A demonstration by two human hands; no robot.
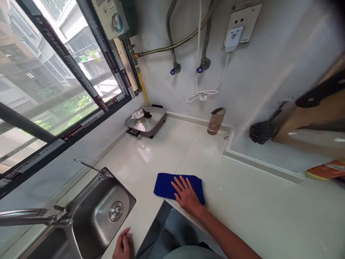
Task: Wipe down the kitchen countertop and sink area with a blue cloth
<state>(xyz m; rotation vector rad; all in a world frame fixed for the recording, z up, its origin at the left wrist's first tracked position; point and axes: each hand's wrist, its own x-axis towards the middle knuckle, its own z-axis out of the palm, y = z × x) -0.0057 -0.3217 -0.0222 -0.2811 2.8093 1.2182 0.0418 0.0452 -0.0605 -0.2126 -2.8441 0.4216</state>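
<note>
A dark blue cloth point(165, 185) lies folded on the pale countertop point(242, 190), close to its front edge. My right hand point(186, 196) rests flat on the right part of the cloth with its fingers spread. At the bottom of the view, my left hand point(123, 245) is over the counter edge beside the sink point(94, 208), its fingers loosely curled. Nothing can be seen in the left hand.
An electric pan point(147, 120) with a glass lid stands in the back corner. A brownish translucent container point(216, 121) is against the back wall. Faucets rise at the left. A black scrubber point(261, 132) and a knife handle point(318, 91) show at the right.
</note>
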